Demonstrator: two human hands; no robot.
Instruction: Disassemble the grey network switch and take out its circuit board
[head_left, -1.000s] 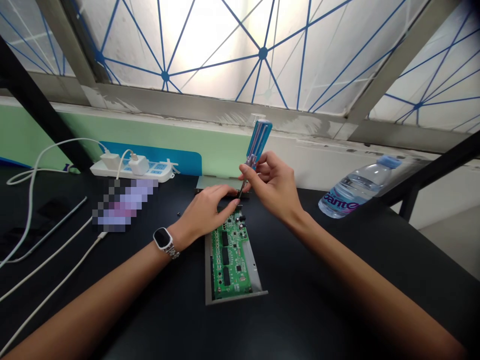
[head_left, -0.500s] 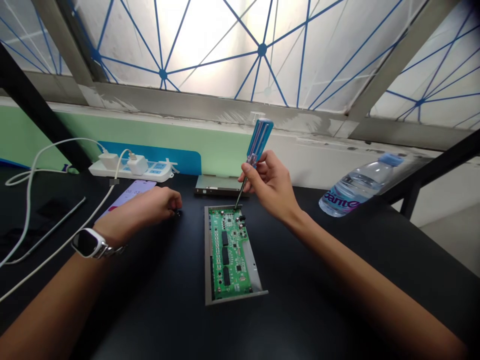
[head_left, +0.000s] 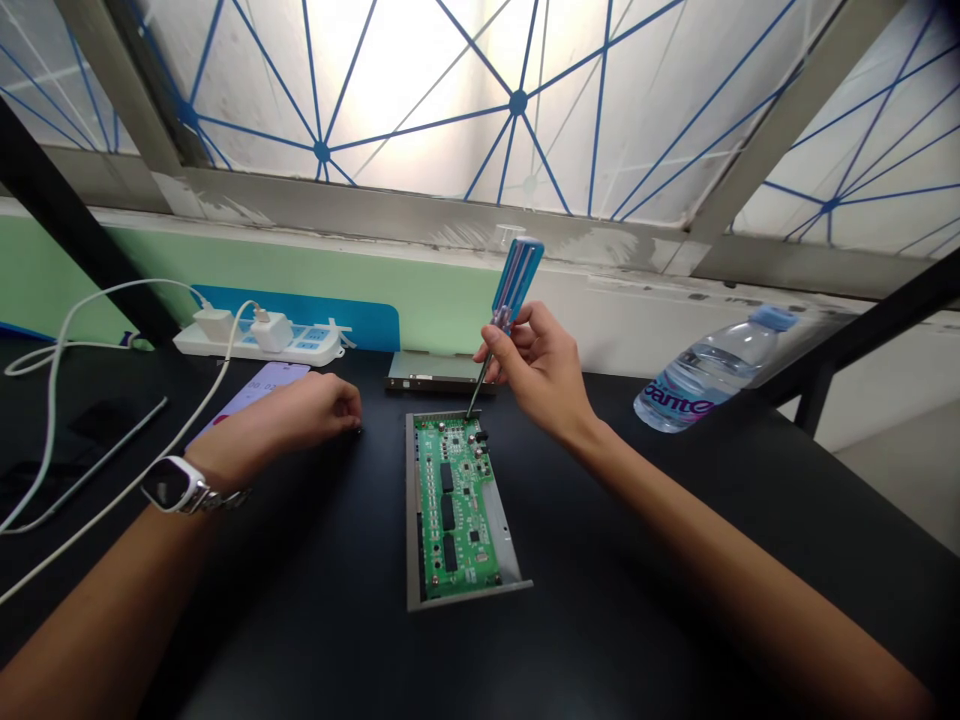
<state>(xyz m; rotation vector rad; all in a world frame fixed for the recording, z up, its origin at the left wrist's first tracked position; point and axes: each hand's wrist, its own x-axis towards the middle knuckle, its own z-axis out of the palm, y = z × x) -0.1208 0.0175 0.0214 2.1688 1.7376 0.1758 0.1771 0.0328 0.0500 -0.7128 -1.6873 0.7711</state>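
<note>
1. The screwdriver (head_left: 519, 278) leans, its blue handle rising above the fingers of the right hand (head_left: 546, 378), its shaft slanting down to the left of them. It is probably tilted so that its tip meets the far right corner of the circuit board (head_left: 459, 480); exact contact is too small to tell.
2. The board lies face up in a metal tray (head_left: 412, 530) on the desk (head_left: 322, 620), between the two hands and nearer the wearer than the right fingers, presumably for access from above.
3. A flat metal piece (head_left: 431, 370) lies just left of the right fingers, beyond the tray; the bottle (head_left: 679, 390) is well to their right, seemingly out of the way.
4. The right fingers are nearly closed, thumb opposed, pinching the screwdriver around the handle's lower end.
5. The left hand (head_left: 315, 410) has its fingers curled inward, low at the desk, well left of the tray. A tiny glinting piece (head_left: 359, 431) is at their tips; whether they grip it, I cannot tell.
</note>
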